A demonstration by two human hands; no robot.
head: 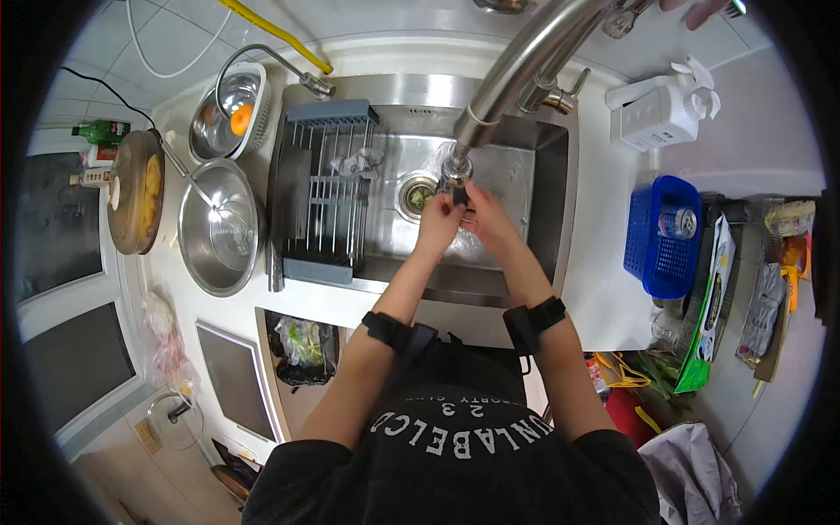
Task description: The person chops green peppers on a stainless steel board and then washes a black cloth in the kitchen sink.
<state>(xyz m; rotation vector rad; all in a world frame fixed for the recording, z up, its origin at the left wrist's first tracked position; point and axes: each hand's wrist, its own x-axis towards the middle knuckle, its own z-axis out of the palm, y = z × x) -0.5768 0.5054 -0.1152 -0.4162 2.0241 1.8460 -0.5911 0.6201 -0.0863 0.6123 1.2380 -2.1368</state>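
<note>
My left hand (440,222) and my right hand (487,213) meet over the stainless steel sink (518,167), just below the outlet of the metal faucet (482,108). Their fingers close around a small dark object (460,195); the fingers partly hide it, and I cannot tell what it is. Left of my hands is the drain (415,197), with bits of green matter in its strainer. A drying rack (326,197) with grey ends spans the sink's left side. On its bars lies a crumpled greyish cloth or wrap (357,163).
To the left stand a steel bowl (220,243) with a utensil in it, a white basket (261,98) holding a metal bowl and an orange fruit (242,120), and a lidded pan (136,197). On the right are a white spray bottle (659,118) and a blue basket (640,236) with a can.
</note>
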